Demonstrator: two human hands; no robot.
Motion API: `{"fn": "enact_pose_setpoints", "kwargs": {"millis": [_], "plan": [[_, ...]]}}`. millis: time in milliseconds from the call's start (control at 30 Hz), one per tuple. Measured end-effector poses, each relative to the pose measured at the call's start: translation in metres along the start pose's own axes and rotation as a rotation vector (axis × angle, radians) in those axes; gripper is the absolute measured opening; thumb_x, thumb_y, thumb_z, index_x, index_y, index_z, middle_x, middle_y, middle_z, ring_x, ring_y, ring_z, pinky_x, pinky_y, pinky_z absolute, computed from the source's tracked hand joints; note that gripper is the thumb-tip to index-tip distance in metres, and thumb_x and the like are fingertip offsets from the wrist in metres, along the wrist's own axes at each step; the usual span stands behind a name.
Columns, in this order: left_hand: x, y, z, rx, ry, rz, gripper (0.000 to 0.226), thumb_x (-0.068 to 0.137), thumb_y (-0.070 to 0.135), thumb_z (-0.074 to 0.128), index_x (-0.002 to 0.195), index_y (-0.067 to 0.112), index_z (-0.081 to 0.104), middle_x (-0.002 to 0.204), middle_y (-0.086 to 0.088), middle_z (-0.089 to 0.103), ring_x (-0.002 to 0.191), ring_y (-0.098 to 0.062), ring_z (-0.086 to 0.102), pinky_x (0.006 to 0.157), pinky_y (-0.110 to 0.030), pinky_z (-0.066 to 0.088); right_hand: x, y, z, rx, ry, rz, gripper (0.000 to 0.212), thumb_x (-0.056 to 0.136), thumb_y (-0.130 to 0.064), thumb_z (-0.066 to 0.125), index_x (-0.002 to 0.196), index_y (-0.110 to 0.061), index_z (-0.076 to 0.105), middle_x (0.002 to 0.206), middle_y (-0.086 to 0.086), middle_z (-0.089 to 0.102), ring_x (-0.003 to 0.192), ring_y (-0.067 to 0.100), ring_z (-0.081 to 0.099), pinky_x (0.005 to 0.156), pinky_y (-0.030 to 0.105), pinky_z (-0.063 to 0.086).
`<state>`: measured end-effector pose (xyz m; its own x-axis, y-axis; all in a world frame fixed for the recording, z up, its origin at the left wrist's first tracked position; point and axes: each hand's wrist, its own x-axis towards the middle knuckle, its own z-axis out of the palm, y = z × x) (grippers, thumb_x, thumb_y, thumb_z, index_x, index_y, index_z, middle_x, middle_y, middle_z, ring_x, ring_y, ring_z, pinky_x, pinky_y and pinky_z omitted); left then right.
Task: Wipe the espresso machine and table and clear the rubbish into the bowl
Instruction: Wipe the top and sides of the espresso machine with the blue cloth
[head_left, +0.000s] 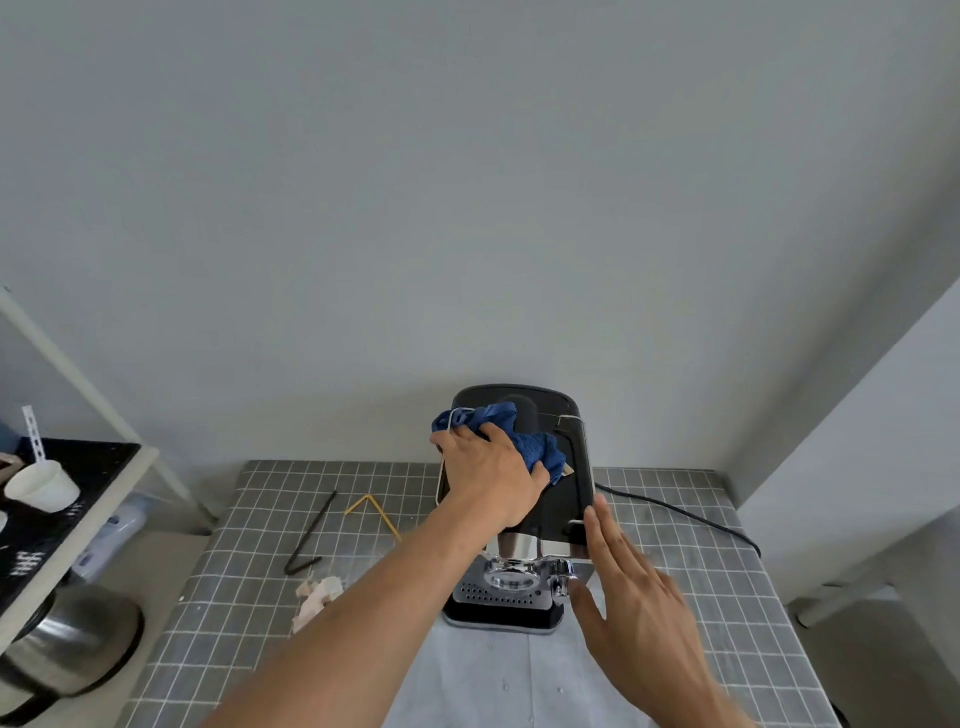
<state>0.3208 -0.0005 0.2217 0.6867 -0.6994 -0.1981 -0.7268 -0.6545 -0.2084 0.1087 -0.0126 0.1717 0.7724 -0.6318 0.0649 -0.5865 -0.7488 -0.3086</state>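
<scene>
Grid-tiled desk (249, 525): heavy, rigid espresso machine (566, 499); left grip (488, 478) clutched soft, pliant blue cloth (524, 441); right grip (628, 587) flat-fingered, steadying its side.

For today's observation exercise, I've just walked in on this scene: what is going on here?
A person is wiping the top of a black espresso machine on a grid-patterned table. The left hand presses a blue cloth onto the machine's top, while the right hand, fingers straight, rests against its right side. Rubbish lies on the table left of the machine: a bent black straw, a bent yellow straw and crumpled paper. A metal bowl sits lower left, off the table.
</scene>
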Motion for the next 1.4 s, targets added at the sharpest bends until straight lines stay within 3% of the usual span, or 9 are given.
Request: {"fn": "enact_pose_setpoints", "kwargs": {"millis": [133,267,367,433,500,633,1100,1200,1400], "plan": [[-0.027,0.008,-0.008,0.103,0.020,-0.010,0.086,0.099,0.064,0.023,0.145,-0.006,0.039,0.126,-0.025,0.064,0.114,-0.044,0.059,0.103,-0.065,0.023,0.000,0.001,-0.001,-0.003,-0.001,-0.012,0.079,0.100,-0.055,0.034,0.159,-0.030,-0.012,0.163,-0.019,-0.025,0.152,0.004,0.014,0.116,0.035,0.038],[-0.061,0.012,-0.009,0.105,0.069,0.024,0.067,0.103,0.055,0.028,0.121,-0.001,0.059,0.105,-0.016,0.069,0.090,-0.034,0.066,0.107,-0.063,0.026,0.000,0.003,0.000,0.003,-0.003,-0.015,0.081,0.099,-0.054,0.038,0.159,-0.030,-0.011,0.163,-0.019,-0.024,0.152,0.004,0.016,0.115,0.035,0.038],[-0.072,0.010,0.001,0.073,0.079,0.005,0.066,0.100,0.057,0.031,0.110,0.000,0.062,0.091,-0.014,0.069,0.080,-0.033,0.066,0.104,-0.058,0.030,0.000,0.004,0.000,0.003,-0.015,-0.020,0.083,0.099,-0.050,0.040,0.158,-0.029,-0.014,0.163,-0.018,-0.026,0.152,0.004,0.013,0.116,0.035,0.037],[-0.070,0.008,0.009,0.018,0.073,-0.006,0.074,0.097,0.061,0.033,0.119,-0.004,0.058,0.097,-0.019,0.070,0.088,-0.035,0.065,0.100,-0.054,0.035,0.000,0.004,0.000,0.016,-0.005,-0.025,0.083,0.099,-0.047,0.043,0.159,-0.028,-0.011,0.164,-0.017,-0.023,0.152,0.005,0.016,0.115,0.035,0.038],[-0.062,0.008,0.015,-0.037,0.079,-0.001,0.083,0.095,0.063,0.033,0.133,-0.009,0.050,0.117,-0.028,0.067,0.109,-0.041,0.061,0.103,-0.052,0.037,0.001,0.005,0.000,0.013,-0.010,-0.025,0.083,0.099,-0.047,0.043,0.159,-0.029,-0.011,0.164,-0.018,-0.023,0.152,0.006,0.016,0.115,0.036,0.038],[-0.030,0.005,0.015,-0.095,0.094,0.031,0.093,0.094,0.066,0.030,0.146,-0.010,0.037,0.144,-0.035,0.049,0.137,-0.045,0.043,0.116,-0.053,0.026,0.001,0.006,-0.001,0.002,-0.013,-0.028,0.082,0.098,-0.046,0.041,0.159,-0.030,-0.012,0.163,-0.020,-0.027,0.153,0.005,0.012,0.115,0.037,0.038],[0.017,0.002,0.003,-0.069,0.016,0.031,0.099,0.089,0.077,0.022,0.150,-0.001,0.033,0.140,-0.021,0.052,0.126,-0.038,0.044,0.099,-0.054,0.025,0.002,0.005,-0.006,-0.013,-0.034,-0.024,0.082,0.098,-0.043,0.043,0.159,-0.029,-0.011,0.164,-0.017,-0.025,0.154,0.007,0.008,0.118,0.036,0.034],[0.002,-0.010,0.012,-0.094,0.095,0.115,0.088,0.092,0.072,0.025,0.144,0.003,0.044,0.143,-0.022,0.053,0.130,-0.037,0.046,0.106,-0.051,0.029,0.000,0.005,-0.006,0.004,-0.026,-0.024,0.081,0.099,-0.044,0.042,0.160,-0.028,-0.010,0.164,-0.017,-0.024,0.153,0.008,0.011,0.116,0.036,0.036],[-0.057,-0.030,0.033,-0.261,0.144,0.321,0.079,0.093,0.060,0.034,0.154,0.008,0.037,0.159,-0.016,0.040,0.147,-0.029,0.035,0.124,-0.045,0.023,0.000,0.003,-0.002,0.031,-0.007,-0.021,0.083,0.098,-0.043,0.046,0.160,-0.026,-0.006,0.165,-0.016,-0.021,0.152,0.008,0.019,0.112,0.036,0.042]]}}
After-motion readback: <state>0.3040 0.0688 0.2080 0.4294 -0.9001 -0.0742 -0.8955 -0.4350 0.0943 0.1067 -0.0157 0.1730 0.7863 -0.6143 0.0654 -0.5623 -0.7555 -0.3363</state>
